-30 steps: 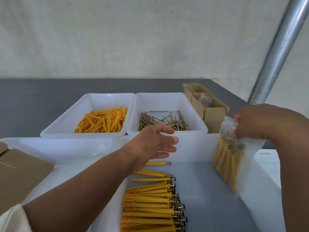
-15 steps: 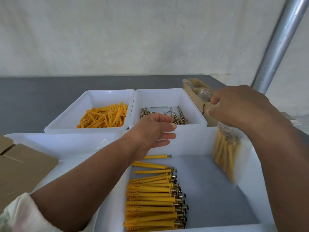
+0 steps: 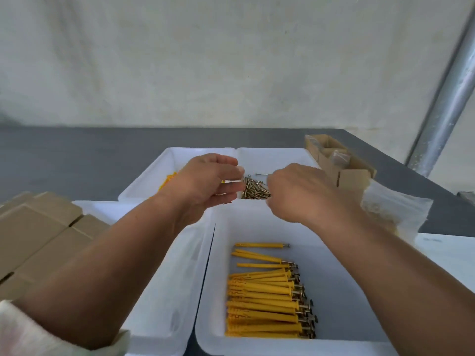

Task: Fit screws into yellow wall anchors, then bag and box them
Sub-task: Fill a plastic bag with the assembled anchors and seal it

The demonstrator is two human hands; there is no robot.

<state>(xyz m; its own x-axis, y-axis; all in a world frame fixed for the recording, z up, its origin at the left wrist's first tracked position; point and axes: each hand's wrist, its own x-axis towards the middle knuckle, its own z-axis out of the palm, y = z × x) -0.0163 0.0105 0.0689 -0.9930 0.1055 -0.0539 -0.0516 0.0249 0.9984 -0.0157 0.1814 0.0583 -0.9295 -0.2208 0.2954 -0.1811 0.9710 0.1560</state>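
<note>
Lying in the left half of the nearest white bin (image 3: 282, 346): assembled yellow wall anchors (image 3: 264, 301), screw heads pointing right, stacked roughly parallel. Three looser ones sit just beyond the stack. The bin floor shows grey to their right. A second white bin (image 3: 164, 291) touches it on the left; its contents are not readable. Flat cardboard boxes (image 3: 38, 240) are stacked at far left, beside that bin.

Both forearms reach forward over the near bins. The left hand (image 3: 205, 183) hovers above the seam between the two far bins, fingers curled toward the thumb. A speck of yellow shows at the fingertips, but blur hides whether the grip has hold of anything; cannot tell. The right hand (image 3: 298, 194) is seen from the back, above the near edge of the screw bin (image 3: 272, 155). Its fingers are turned down and hidden, so its grip cannot be read either.

Loose screws (image 3: 257, 187) are heaped in that bin, between the two hands. The far-left bin (image 3: 180, 160) holds bare yellow anchors (image 3: 168, 177), mostly hidden behind the left hand.

Right of the right wrist, a filled clear plastic bag (image 3: 393, 211) lies just outside the near bin's right wall. A row of small open cardboard cartons (image 3: 341, 165) stands beyond it, beside the screw bin. The dark grey worktop (image 3: 64, 160) runs back to a pale wall. A metal pole (image 3: 447, 98) slants up at right.
</note>
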